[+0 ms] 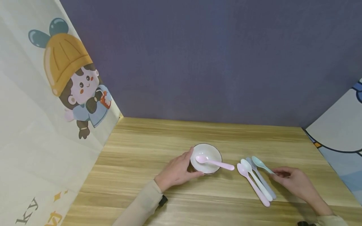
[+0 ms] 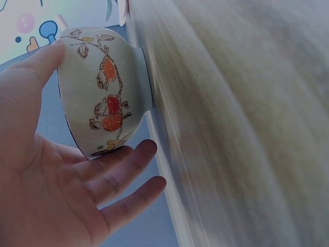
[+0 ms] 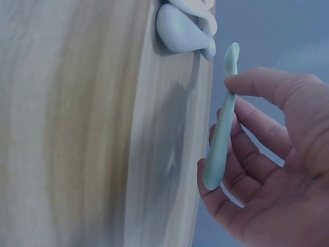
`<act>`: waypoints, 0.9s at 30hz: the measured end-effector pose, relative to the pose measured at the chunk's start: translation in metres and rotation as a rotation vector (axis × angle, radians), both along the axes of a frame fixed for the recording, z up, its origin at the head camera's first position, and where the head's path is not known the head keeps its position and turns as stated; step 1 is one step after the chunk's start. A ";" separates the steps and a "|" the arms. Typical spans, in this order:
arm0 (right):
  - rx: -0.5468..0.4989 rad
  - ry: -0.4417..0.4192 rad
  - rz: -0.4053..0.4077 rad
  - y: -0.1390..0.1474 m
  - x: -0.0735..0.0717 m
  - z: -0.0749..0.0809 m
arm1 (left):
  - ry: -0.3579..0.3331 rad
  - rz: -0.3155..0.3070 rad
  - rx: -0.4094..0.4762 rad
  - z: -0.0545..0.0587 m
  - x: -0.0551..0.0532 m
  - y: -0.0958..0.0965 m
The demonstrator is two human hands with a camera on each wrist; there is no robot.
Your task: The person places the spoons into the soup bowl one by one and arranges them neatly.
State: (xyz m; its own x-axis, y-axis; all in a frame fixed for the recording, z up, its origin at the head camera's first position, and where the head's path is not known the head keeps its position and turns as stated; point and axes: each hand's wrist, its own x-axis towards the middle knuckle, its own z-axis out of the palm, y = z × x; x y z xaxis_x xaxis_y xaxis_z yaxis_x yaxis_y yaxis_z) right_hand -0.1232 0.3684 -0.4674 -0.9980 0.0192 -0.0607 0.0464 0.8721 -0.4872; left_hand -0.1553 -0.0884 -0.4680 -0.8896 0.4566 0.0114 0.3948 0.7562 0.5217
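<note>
A small white bowl (image 1: 215, 153) with a dark rim stands on the table, red birds painted on its outside. My left hand (image 1: 176, 170) holds its left side, with the thumb and fingers spread round the rim. Inside the bowl rests a pink spoon (image 1: 217, 163), its handle sticking out over the right edge. With thumb and fingers, my right hand (image 1: 295, 183) pinches a mint-green spoon (image 3: 222, 136) by the handle, raised off the table. Just left of that hand lie a second pink spoon (image 1: 255, 188), a white spoon (image 1: 257, 182) and a grey-blue spoon (image 1: 263, 180).
The wooden table (image 1: 135, 150) meets a dark blue panel (image 1: 181, 62) at the back. A pale wall with a cartoon figure (image 1: 68, 62) rises at the left, and another printed panel (image 1: 339, 131) at the right.
</note>
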 end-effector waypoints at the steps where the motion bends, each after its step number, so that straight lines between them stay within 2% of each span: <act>1: 0.000 0.000 0.002 -0.001 0.000 0.001 | -0.003 0.000 0.003 0.000 0.000 0.000; 14: -0.002 0.044 0.025 -0.010 -0.003 0.006 | 0.004 -0.005 -0.002 -0.001 -0.002 0.001; 27: -0.008 0.022 0.040 -0.015 -0.013 0.014 | -0.013 0.017 -0.007 0.002 -0.004 0.002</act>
